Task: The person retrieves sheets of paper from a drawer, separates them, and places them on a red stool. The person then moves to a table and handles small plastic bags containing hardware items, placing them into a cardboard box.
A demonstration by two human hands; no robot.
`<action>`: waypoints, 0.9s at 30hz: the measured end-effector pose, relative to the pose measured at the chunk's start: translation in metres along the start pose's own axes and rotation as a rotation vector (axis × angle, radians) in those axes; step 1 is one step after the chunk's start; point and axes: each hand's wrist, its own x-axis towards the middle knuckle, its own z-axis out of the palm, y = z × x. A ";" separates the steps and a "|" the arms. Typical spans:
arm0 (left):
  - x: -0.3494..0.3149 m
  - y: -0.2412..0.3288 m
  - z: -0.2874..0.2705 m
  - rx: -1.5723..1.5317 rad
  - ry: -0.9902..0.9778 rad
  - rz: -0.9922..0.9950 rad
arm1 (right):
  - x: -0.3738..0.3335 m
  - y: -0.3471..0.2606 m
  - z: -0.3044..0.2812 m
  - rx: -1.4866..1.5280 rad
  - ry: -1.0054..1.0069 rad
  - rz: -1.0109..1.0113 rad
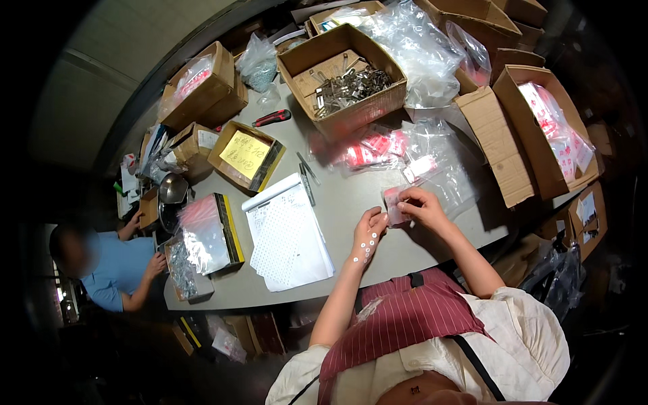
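Note:
A small clear plastic bag with pink-red printing [393, 200] is held just above the table near its front edge. My right hand [426, 209] pinches it from the right side. My left hand [368, 233] is closed at the bag's lower left edge, the fingertips bunched against it. Several small round white stickers [366, 250] are stuck along the back of my left hand and wrist. Beyond the hands lie more pink-printed bags [374, 147] and a large clear plastic sheet [442, 162].
An open carton of metal parts [351, 88] stands at the back. A carton of printed bags [550, 135] is at right. Left of my hands are a notepad with sticker sheets [287, 233], pens [308, 175], a red-black utility knife [272, 118] and boxes. A person in blue [121, 263] works at far left.

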 end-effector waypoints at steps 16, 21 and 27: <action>-0.001 0.021 -0.002 -0.295 0.041 0.018 | 0.002 -0.042 -0.003 -0.575 0.076 -0.560; -0.013 0.028 -0.008 -0.280 0.047 0.033 | 0.009 -0.029 0.009 -0.247 -0.160 -0.278; -0.036 0.031 -0.027 -0.084 0.124 0.076 | 0.008 -0.030 0.050 -0.193 -0.172 -0.226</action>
